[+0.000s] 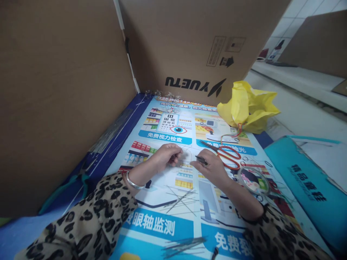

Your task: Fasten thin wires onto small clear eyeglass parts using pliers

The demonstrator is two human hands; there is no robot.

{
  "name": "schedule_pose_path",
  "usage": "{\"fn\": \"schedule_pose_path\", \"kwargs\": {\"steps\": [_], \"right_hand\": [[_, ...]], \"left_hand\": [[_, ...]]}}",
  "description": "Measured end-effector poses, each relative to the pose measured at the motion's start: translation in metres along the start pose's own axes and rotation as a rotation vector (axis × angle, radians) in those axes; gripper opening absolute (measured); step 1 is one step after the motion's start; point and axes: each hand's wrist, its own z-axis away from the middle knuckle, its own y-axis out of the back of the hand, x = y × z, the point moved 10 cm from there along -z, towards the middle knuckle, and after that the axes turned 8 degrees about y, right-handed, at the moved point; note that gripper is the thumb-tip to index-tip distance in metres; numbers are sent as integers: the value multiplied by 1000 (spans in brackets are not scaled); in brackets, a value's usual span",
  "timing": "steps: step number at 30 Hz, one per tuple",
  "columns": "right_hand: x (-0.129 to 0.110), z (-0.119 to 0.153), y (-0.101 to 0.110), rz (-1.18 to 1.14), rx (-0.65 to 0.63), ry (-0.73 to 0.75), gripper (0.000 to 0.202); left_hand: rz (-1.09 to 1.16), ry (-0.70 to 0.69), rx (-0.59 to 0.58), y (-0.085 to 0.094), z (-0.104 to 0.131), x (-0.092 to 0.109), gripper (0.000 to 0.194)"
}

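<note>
Spotted sleeves [89,220] frame the left hand [170,155] pinching wire [191,153] and right hand [213,167] gripping a tool [201,159], long axis slanting far-left.

Thin wire [191,154], curved, in our left hand [171,155]; small dark tool [201,160], tilted, in our right hand [213,168]; loose wires [181,202], straight, criss-crossed flat, nearer us than grip.

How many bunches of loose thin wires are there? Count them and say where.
3. One bunch lies between the forearms, a second bunch near the picture's bottom edge, a third bunch at left beside the upright cardboard. More may be hidden under the forearms.
</note>
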Motion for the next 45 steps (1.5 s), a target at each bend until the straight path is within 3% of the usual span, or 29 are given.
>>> {"fn": "schedule_pose_path", "kwargs": {"steps": [5, 15, 24, 32, 45], "right_hand": [[-4, 0, -3, -15, -13, 19, 27], [21, 5, -9, -241, -101, -287, 30], [40, 14, -13, -304, -44, -473, 21], [34, 11, -18, -370, -121, -438, 17], [35, 13, -20, -442, -139, -537, 17]], "left_hand": [[-5, 6, -8, 0, 0, 0, 12], [-85, 12, -112, -11, 4, 1, 12], [-150, 90, -246, -27, 10, -7, 14], [-144, 97, -194, -24, 10, -6, 13], [-241, -37, 127, -9, 5, -5, 9]]}}
